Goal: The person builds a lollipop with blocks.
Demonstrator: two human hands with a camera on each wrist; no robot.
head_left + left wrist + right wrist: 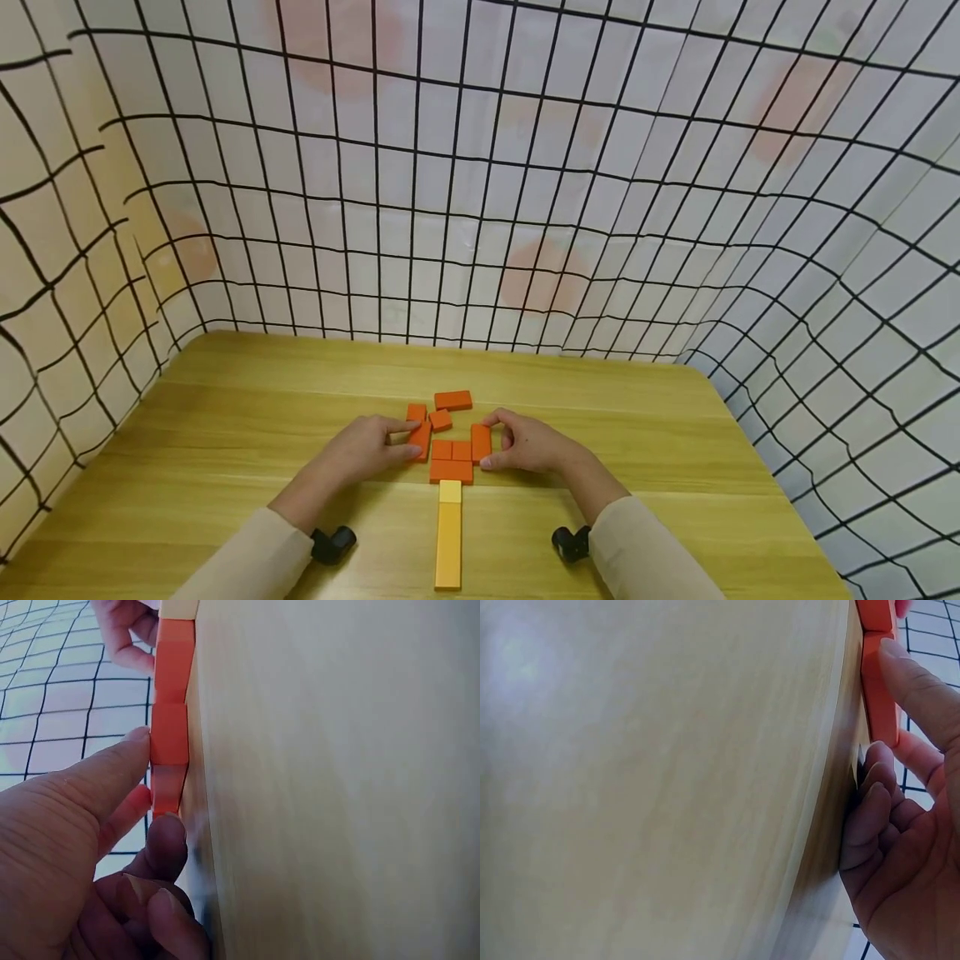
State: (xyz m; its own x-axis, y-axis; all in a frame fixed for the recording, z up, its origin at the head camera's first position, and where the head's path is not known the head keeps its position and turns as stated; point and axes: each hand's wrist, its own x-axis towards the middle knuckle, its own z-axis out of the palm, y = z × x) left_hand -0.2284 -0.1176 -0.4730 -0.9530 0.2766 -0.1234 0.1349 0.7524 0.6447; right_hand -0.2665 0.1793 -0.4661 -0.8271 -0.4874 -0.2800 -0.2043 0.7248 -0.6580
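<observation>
My left hand has thumb and index finger at the left side of an upright-lying orange rectangular block, pinching it. To the right, my right hand grips another orange rectangular block, index finger at its far end and thumb at its near end. This block lies against a group of two small orange blocks side by side and a wider orange block in front of them. In the right wrist view the thumb presses along the gripped block.
A light yellow block and a long deeper-yellow strip run toward me from the orange group. Beyond lie a small orange block, another and a longer one. A black-gridded white curtain surrounds the wooden table.
</observation>
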